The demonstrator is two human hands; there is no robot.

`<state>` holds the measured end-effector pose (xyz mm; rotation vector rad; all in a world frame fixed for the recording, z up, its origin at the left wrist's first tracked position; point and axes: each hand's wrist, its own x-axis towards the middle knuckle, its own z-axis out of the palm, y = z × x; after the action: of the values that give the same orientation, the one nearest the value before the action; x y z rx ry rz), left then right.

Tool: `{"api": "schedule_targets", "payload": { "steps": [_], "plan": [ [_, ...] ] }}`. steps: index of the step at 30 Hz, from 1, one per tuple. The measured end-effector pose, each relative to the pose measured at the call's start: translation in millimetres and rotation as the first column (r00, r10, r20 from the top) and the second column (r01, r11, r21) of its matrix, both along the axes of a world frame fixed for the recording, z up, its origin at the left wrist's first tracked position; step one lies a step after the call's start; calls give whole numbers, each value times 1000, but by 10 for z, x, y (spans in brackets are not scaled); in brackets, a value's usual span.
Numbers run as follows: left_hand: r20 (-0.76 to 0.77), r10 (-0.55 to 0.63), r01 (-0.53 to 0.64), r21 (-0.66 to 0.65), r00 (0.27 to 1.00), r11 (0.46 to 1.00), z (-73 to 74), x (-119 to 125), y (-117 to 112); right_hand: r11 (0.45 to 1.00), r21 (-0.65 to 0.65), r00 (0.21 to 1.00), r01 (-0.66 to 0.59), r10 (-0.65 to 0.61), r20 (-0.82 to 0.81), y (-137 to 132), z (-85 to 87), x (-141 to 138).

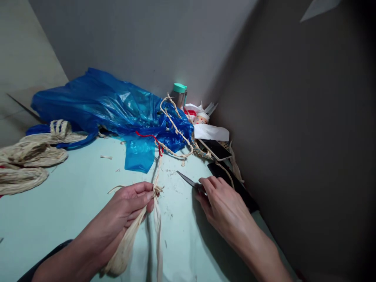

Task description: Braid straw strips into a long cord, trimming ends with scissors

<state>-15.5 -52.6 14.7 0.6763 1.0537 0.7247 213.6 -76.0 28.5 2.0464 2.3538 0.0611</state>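
Pinching a braided cord (157,172) in the left hand (129,201) and gripping scissors (188,180) in the right hand (219,199), both in front of the blue plastic bag (117,103).

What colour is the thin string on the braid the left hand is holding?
The string is red; the head view shows it best.

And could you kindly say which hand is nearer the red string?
Left. The left hand pinches the braid below the red string in the picture; the right hand is farther, to the lower right.
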Motion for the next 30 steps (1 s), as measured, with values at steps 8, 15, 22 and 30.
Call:
{"api": "schedule_targets", "payload": {
  "steps": [8, 15, 22, 30],
  "plan": [
    [-8, 59, -60, -59, 998, 996, -77, -17, 33, 997, 76, 999, 20, -23, 42, -96, -191, 120],
    [5, 93, -92, -83, 996, 992, -46, -17, 4, 982, 162, 870, 100, -7, -494, -124, -129, 139],
    [95, 159, -142, -163, 983, 976, -22, -7, 22, 979, 169, 721, -116, 200, -663, -271, 23, 27],
    [166, 229, -188, -230, 959, 955, 72, 39, 28, 967, 105, 749, -232, 246, -616, -390, 83, -91]
  ]
}}
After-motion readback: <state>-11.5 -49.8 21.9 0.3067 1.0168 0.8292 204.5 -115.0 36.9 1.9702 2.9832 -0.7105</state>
